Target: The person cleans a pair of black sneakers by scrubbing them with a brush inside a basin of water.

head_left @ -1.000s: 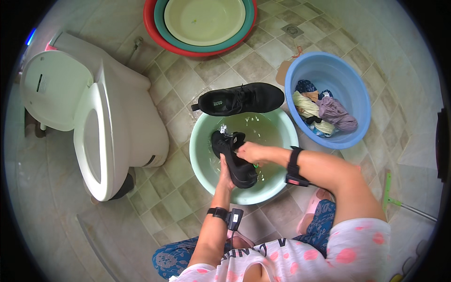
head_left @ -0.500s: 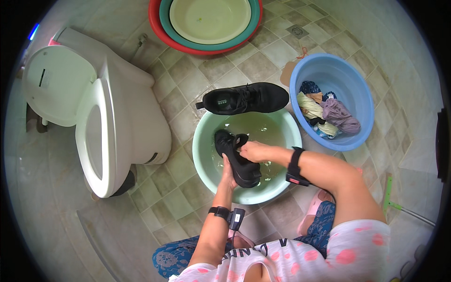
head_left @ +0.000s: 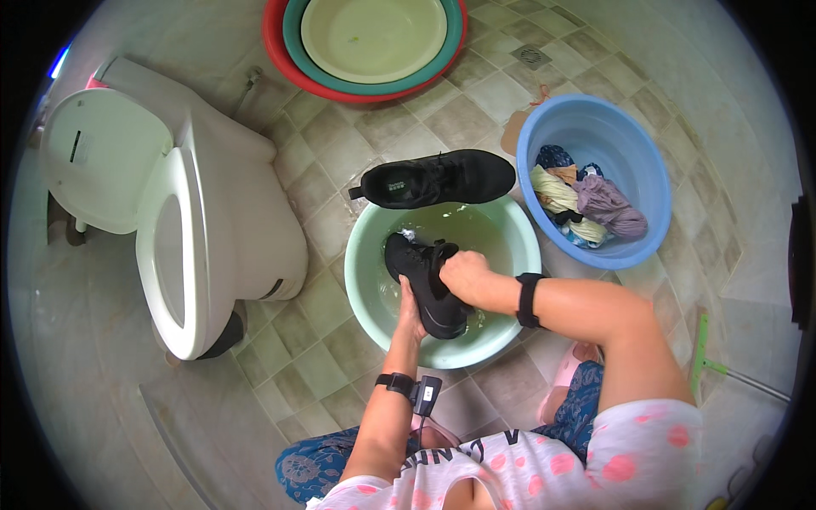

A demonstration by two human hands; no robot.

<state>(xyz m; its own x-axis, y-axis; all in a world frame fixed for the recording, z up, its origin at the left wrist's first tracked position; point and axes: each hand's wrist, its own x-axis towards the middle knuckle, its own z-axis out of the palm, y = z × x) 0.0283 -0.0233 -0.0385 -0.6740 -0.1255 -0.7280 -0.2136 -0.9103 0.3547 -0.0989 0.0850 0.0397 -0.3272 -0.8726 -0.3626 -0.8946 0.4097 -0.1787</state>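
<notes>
Though matte, rounded black shoe

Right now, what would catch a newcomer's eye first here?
Most striking is the held black shoe over the central pale green basin, left grip on its side, right grip at its opening. Beyond it, another black shoe lies at the basin's far edge; to the right sits a blue tub of crumpled cloths.

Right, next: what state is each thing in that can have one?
Held shoe: in the left hand; wetness unclear
Right hand: curled, at the held shoe's opening
Other shoe: upright
Pale green basin: holding water
Blue basin: holding cloths
Three far basins: nested
Toilet lid: open
Toilet seat: lowered
</notes>
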